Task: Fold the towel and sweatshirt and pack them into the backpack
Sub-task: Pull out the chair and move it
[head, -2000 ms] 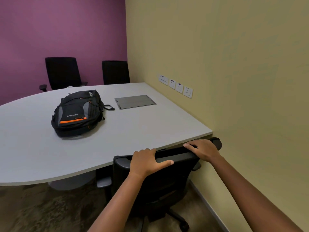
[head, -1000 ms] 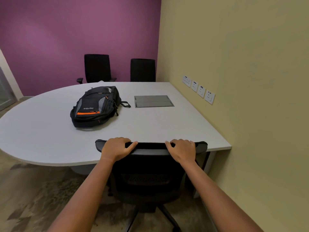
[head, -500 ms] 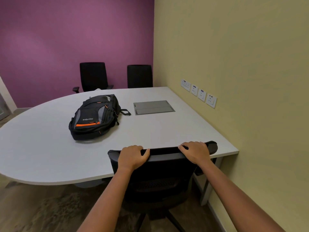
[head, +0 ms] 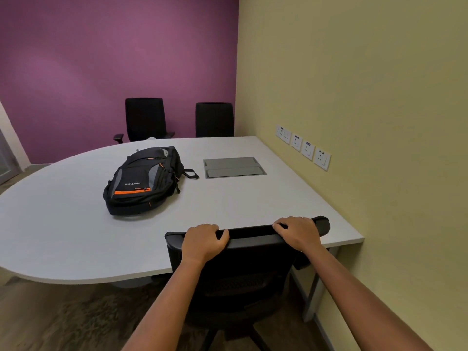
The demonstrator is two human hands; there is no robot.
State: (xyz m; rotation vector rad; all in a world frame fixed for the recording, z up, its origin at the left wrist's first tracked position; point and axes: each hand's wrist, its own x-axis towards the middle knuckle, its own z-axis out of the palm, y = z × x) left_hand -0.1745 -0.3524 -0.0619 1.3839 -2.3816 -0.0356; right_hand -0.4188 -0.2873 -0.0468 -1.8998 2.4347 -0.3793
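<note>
**Item 1.** Black fabric backpack with grey side panels and an orange stripe [head: 141, 181]. It lies flat, front face up, on the left-centre of the worktop. The striped end is nearer the camera. The black carry loop at the far end points toward the hatch and stops short of it. It is well apart from both hands.

**Item 2.** Pale grey, round-ended worktop [head: 63, 224]. Its straight right side runs along the yellow-green wall [head: 367, 97].

**Item 3.** Rectangular grey metal cable hatch [head: 234, 167], set flush in the worktop just right of the backpack.

**Item 4.** Black mesh-backed swivel office chair [head: 240, 277], at the near edge of the worktop with its back toward the camera.

**Item 5.** Left grip [head: 202, 243], a bare hand. It holds the left part of the chair's top rail, fingers curled over the top and thumb out to the right along the rail.

**Item 6.** Right grip [head: 297, 233], a bare hand. It holds the same rail near its right end, fingers wrapped over the top.

**Item 7.** Two black high-backed chairs [head: 144, 119] at the far side, in front of the purple wall [head: 101, 59].

**Item 8.** Row of four white wall sockets [head: 304, 148] on the yellow-green wall, above the right edge of the worktop.

**Item 9.** Mottled brown carpet [head: 63, 320] on the floor.
</note>
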